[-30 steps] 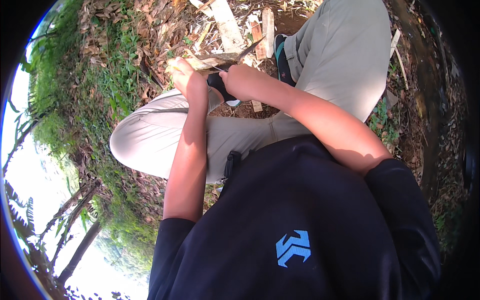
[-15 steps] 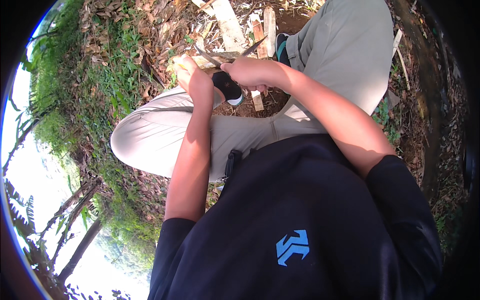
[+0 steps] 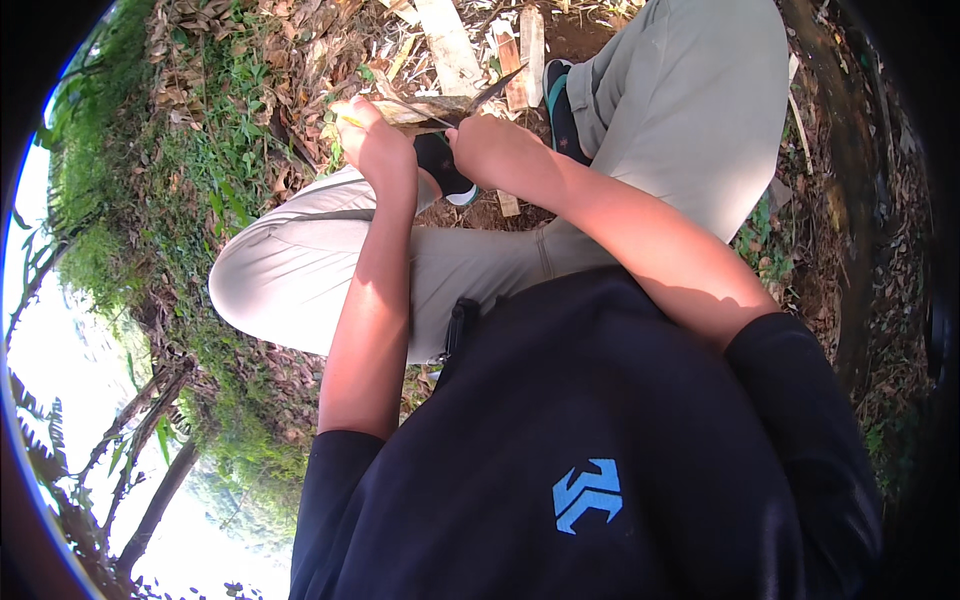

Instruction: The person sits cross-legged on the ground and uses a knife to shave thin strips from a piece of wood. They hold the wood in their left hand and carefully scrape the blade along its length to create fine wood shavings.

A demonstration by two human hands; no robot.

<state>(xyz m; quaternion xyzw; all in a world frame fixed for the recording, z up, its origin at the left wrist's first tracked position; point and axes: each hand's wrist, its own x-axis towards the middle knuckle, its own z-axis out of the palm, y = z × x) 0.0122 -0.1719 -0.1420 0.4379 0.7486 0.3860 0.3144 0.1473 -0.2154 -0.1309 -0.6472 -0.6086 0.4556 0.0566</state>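
Note:
My left hand (image 3: 372, 145) is closed around the end of a light-brown strip of wood (image 3: 404, 115), which stretches to the right over my shoe. My right hand (image 3: 498, 152) is wrapped around a knife; its thin blade (image 3: 432, 116) lies across the strip and is partly hidden. Beyond the right knuckles a dark, curved, pointed piece (image 3: 500, 88) sticks out; whether it belongs to the knife I cannot tell. Both hands are above a black shoe (image 3: 442, 165) between my bent legs.
Pale flat wood pieces (image 3: 448, 45) and a reddish-brown piece (image 3: 510, 65) lie on the ground ahead, among chips. My other shoe (image 3: 565, 115) is to their right. Dry leaves and green plants (image 3: 230, 120) cover the left side. My legs (image 3: 690, 110) flank the hands.
Both hands have shifted slightly left, with the left one also a little lower. The knife blade now lies flatter against the wood strip, nearer the right hand.

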